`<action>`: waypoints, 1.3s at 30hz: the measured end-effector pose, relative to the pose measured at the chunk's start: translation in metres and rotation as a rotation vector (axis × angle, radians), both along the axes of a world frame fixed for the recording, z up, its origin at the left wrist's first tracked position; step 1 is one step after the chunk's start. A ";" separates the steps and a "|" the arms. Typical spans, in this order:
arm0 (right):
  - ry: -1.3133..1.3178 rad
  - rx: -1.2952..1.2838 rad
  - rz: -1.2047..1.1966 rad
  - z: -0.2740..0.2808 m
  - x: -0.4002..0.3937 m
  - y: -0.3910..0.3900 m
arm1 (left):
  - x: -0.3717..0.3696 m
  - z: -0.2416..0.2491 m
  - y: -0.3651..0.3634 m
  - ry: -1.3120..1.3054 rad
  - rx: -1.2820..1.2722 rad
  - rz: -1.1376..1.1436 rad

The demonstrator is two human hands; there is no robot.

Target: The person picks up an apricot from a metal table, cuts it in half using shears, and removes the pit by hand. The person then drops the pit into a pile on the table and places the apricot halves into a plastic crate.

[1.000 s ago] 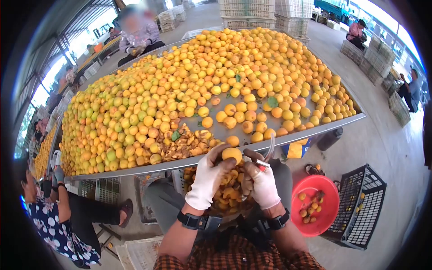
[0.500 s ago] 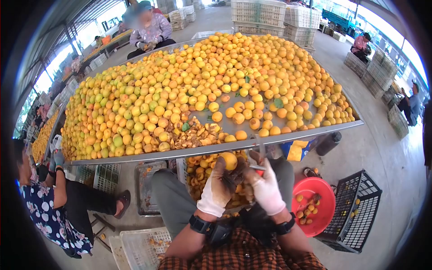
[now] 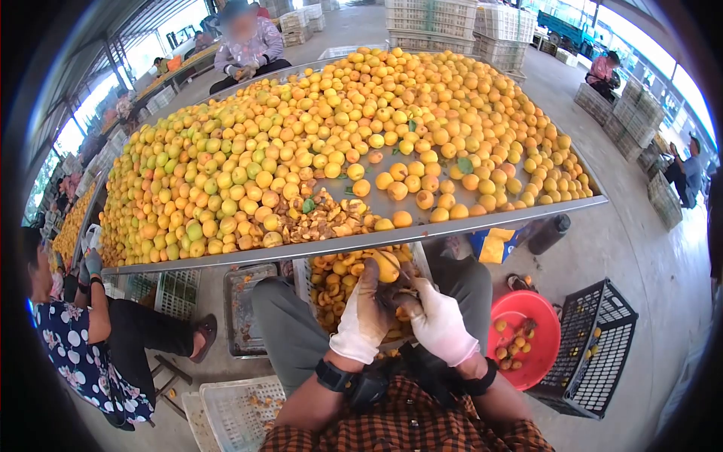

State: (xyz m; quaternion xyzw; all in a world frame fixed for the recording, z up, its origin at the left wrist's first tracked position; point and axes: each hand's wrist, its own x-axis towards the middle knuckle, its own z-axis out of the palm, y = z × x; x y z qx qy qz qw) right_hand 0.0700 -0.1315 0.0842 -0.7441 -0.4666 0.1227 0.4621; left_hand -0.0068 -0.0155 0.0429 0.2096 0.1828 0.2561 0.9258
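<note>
A yellow-orange apricot [image 3: 387, 267] is pinched in the fingers of my left hand [image 3: 361, 322], which wears a stained white glove. My right hand [image 3: 438, 320], gloved the same way, is closed close against the left fingers, just right of the fruit. The small knife it gripped a moment ago is mostly hidden by the fingers now. Below both hands, between my knees, a crate [image 3: 303, 280] holds cut apricot halves. Just ahead is the metal table's rim [image 3: 339, 245], with a pile of brown-edged apricot scraps [image 3: 324, 218] behind it.
Whole apricots [image 3: 248, 151] are heaped across the table. On the floor at right stand a red basin [image 3: 546, 339] with some fruit and a black crate [image 3: 602, 377]. A metal tray [image 3: 245, 346] and a white crate [image 3: 218, 407] lie left. One person [image 3: 90, 354] sits left, another [image 3: 248, 49] across.
My right hand has moved in and down toward the left one, and the knife blade that pointed up has dropped out of sight. The apricot stays in my left hand.
</note>
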 end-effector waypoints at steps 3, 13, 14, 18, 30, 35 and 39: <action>-0.121 -0.009 -0.074 -0.009 -0.006 0.006 | -0.001 0.000 -0.002 -0.084 -0.031 -0.123; -0.105 -0.223 -0.037 -0.004 0.001 0.003 | -0.006 0.008 -0.009 -0.034 0.070 -0.139; -0.105 -0.227 -0.036 -0.006 0.007 0.000 | -0.008 0.007 -0.006 -0.033 0.133 -0.194; 0.025 -0.060 0.167 -0.012 0.019 -0.007 | -0.012 0.022 0.001 0.046 0.390 -0.168; 0.148 0.136 0.056 -0.017 0.006 -0.012 | -0.008 0.031 -0.014 -0.104 0.197 -0.184; 0.082 -0.059 0.225 -0.009 0.027 -0.023 | -0.017 0.047 0.012 0.220 0.718 -0.329; 0.160 -0.072 0.227 -0.013 0.025 -0.021 | -0.016 0.038 0.006 0.214 0.738 -0.314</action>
